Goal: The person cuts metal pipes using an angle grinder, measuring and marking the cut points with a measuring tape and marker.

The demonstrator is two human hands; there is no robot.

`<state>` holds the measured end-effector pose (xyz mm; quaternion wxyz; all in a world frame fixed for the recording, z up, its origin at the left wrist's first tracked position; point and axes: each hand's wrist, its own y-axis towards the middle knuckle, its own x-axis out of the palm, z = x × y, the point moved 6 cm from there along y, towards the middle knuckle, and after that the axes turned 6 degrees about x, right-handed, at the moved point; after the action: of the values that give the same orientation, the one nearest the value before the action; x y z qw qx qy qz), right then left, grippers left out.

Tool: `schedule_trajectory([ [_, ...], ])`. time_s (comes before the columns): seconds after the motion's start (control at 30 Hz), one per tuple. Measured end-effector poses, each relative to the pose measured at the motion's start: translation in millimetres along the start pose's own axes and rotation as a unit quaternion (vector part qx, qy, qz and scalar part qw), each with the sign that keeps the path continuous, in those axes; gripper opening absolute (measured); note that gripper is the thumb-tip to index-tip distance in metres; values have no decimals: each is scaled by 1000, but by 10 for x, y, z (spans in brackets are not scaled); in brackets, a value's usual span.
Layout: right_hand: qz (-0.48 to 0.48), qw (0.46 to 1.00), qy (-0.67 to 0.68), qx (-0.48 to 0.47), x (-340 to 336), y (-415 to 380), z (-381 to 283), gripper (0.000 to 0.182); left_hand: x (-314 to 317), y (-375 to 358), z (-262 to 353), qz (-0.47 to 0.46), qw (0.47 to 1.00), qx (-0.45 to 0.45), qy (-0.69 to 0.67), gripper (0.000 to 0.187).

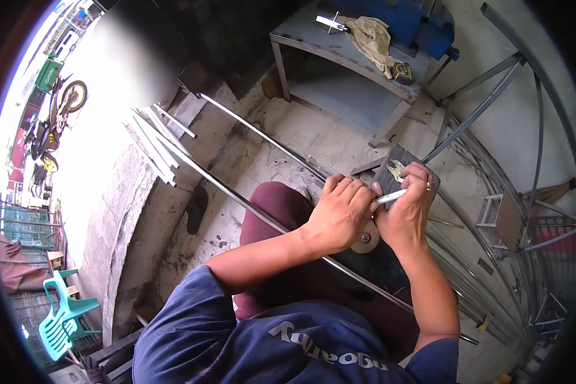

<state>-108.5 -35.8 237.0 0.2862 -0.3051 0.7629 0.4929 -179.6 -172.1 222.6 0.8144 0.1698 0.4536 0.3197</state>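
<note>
My left hand (341, 214) is closed, its fingers curled over the near end of a long thin metal bar (256, 130) that runs up and left; what it grips is hidden. My right hand (406, 211) is closed around a white marker-like stick (390, 197), whose tip points at my left hand. Just beyond my right hand lies a dark block (400, 155) with a small pale yellowish piece (395, 170) on it. A round disc (365, 238) shows below my hands. One long shiny tube (224, 187) passes beneath my left forearm.
A metal table (339, 54) at the top bears a cloth (368, 38), a tape measure (402, 72) and a blue vise (432, 35). Pale bars (148, 144) lie at the left. Curved metal frames (477, 114) stand at the right. A green plastic chair (61, 313) is at the lower left.
</note>
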Motion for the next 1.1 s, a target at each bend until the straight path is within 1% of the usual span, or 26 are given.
schedule_trajectory([
  [0.03,8,1000,0,-3,-97,-50,-43,65,-26,-25,103,-5,1000,-2,-15,13],
  [0.07,24,1000,5,-10,-220,-79,-106,60,-45,-68,165,-18,999,-28,-28,11],
  [0.13,49,997,6,58,-503,-92,-79,59,-136,-161,221,-45,976,-167,-131,24],
  [0.17,62,994,4,94,-653,-95,-36,58,-189,-203,267,-61,953,-233,-183,31],
  [0.2,54,991,6,119,-787,-96,28,57,-295,-219,342,-55,934,-282,-214,45],
  [0.23,19,968,155,197,-882,-114,79,44,-317,-247,361,-32,943,-248,-220,45],
  [0.27,-78,914,281,282,-944,-146,134,41,-356,-253,411,-33,941,-230,-247,43],
  [0.3,-166,828,400,357,-978,-249,144,45,-402,-238,483,-35,938,-209,-274,42],
  [0.33,-171,822,428,336,-1017,-349,95,56,-399,-239,542,-35,939,-190,-285,41],
  [0.37,-134,850,432,271,-1093,-369,-18,51,-395,-230,594,-34,939,-170,-296,40],
  [0.4,-122,848,454,243,-1172,-409,-90,48,-413,-225,655,-44,943,-158,-289,39],
  [0.43,-112,845,477,215,-1244,-452,-165,45,-412,-219,718,-31,946,-144,-287,40],
  [0.47,-93,833,504,211,-1312,-501,-242,36,-422,-196,772,-29,953,-127,-272,39],
  [0.5,-62,804,552,214,-1376,-537,-293,25,-436,-168,835,-27,960,-109,-257,39],
  [0.53,-34,803,556,210,-1468,-564,-368,21,-455,-138,923,-18,964,-93,-250,38],
  [0.57,-6,803,560,204,-1554,-592,-418,20,-463,-118,992,-20,966,-83,-243,34],
  [0.63,34,809,561,173,-1640,-664,-415,24,-480,-84,1099,-21,972,-63,-227,26],
  [0.7,58,808,565,157,-1703,-709,-408,28,-462,-93,1150,-20,971,-56,-234,22],
  [0.77,69,801,574,156,-1752,-769,-418,31,-469,-101,1206,-23,973,-45,-223,20],
  [0.8,63,792,586,159,-1770,-801,-433,30,-471,-107,1227,-35,975,-32,-215,24],
  [0.93,56,803,576,143,-1745,-845,-433,31,-489,-101,1310,-58,980,-18,-189,20],
  [1.0,16,812,557,174,-1731,-904,-435,31,-458,-112,1390,-95,974,-6,-205,20],
  [1.07,-26,805,559,196,-1679,-948,-484,33,-482,-171,1405,-114,969,-1,-219,20],
  [1.1,-17,826,531,187,-1657,-1002,-441,33,-432,-228,1376,-118,965,1,-234,20],
])
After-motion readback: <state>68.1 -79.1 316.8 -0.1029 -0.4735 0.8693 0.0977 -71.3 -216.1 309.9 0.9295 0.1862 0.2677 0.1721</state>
